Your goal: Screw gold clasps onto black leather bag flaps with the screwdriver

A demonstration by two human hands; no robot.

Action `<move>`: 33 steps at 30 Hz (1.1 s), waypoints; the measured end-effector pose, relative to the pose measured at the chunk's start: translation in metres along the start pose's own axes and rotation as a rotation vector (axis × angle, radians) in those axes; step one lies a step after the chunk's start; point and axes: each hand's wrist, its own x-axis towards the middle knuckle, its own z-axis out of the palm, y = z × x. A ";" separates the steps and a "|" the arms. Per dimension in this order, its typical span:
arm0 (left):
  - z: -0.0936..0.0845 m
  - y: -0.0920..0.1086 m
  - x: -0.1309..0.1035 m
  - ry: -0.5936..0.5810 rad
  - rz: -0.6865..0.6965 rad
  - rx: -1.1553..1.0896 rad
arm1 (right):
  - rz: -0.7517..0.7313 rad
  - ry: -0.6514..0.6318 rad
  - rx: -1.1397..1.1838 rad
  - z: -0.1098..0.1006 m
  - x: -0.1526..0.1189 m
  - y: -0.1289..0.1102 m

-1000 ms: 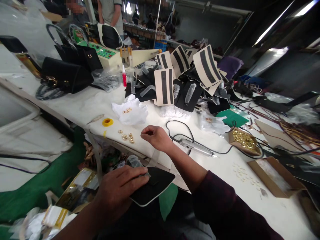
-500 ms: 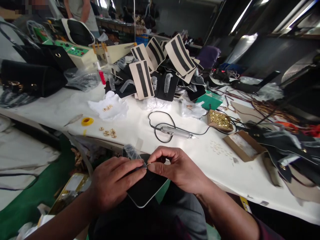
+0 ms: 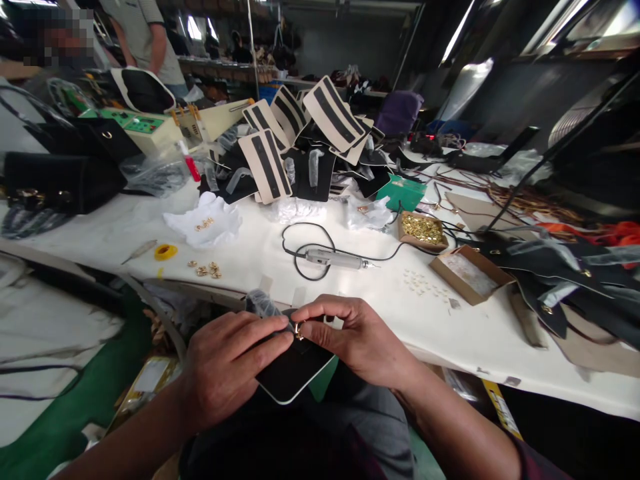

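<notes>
The right hand (image 3: 357,340) pinches a gold fitting (image 3: 299,330) between its fingers, while the left hand's (image 3: 220,363) fingers press the black panel (image 3: 295,370), apparently to steady it.

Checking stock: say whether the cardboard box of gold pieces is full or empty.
Nearly full: gold pieces reach about the rim of the box.

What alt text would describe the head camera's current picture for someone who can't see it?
The right hand pinches a small gold fitting at a black panel, on which the left hand rests. Beyond, a white worktable holds a corded pen-shaped tool, loose gold fittings, an open box of gold pieces and piled black-and-beige panels.
</notes>
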 end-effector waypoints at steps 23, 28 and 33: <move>0.003 0.009 0.011 0.015 0.021 0.027 | -0.436 0.053 -0.386 -0.008 -0.012 0.002; 0.011 0.012 0.007 0.057 -0.030 0.024 | -0.462 0.066 -0.424 -0.007 -0.014 0.006; 0.017 0.014 0.003 0.063 -0.050 0.002 | -0.289 0.101 -0.247 -0.005 -0.016 0.014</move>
